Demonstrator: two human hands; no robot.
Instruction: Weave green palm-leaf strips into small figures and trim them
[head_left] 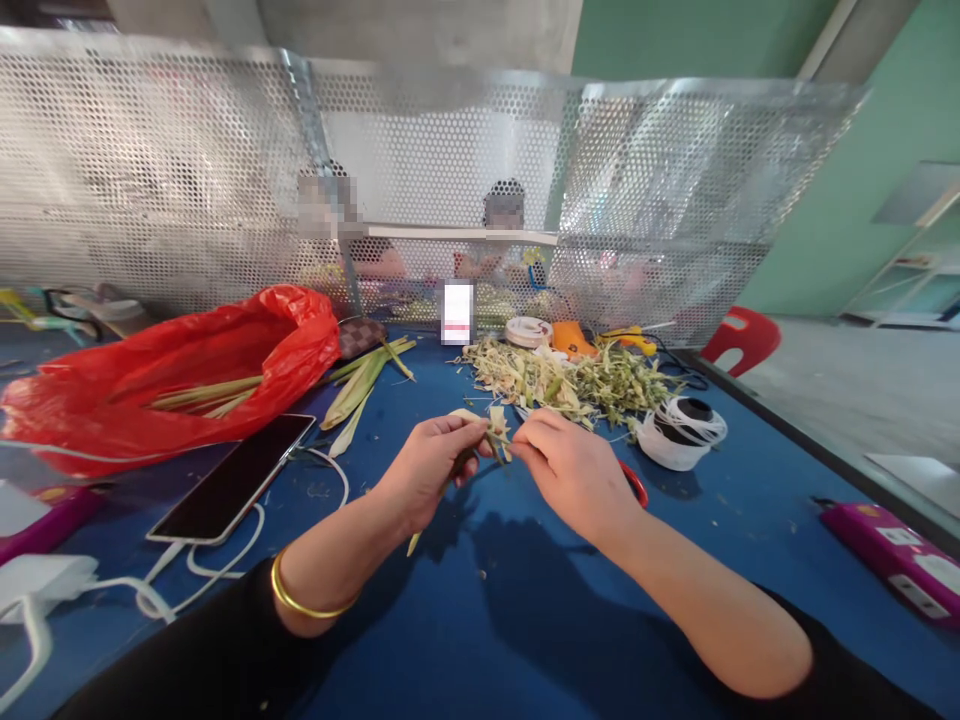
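Near the middle of the blue table [480, 620], my left hand [439, 465] is closed on a small pale green leaf piece [497, 435]; a thin stem end sticks out below the palm. The fingertips of my right hand [570, 465] pinch at the right side of the same piece. Partly under my right hand are scissors with a red handle [636, 484], their tips showing beyond the knuckles. Beyond my hands lies a pile of trimmed leaf pieces [570, 385]. Long green leaves [360, 390] rest to the left of it.
A red plastic bag [172, 370], a phone [236, 480] and white cables are at left. A white string roll [681, 432], tape roll [528, 331] and purple power strip [892, 550] are at right. People sit behind the perforated metal screen [660, 180].
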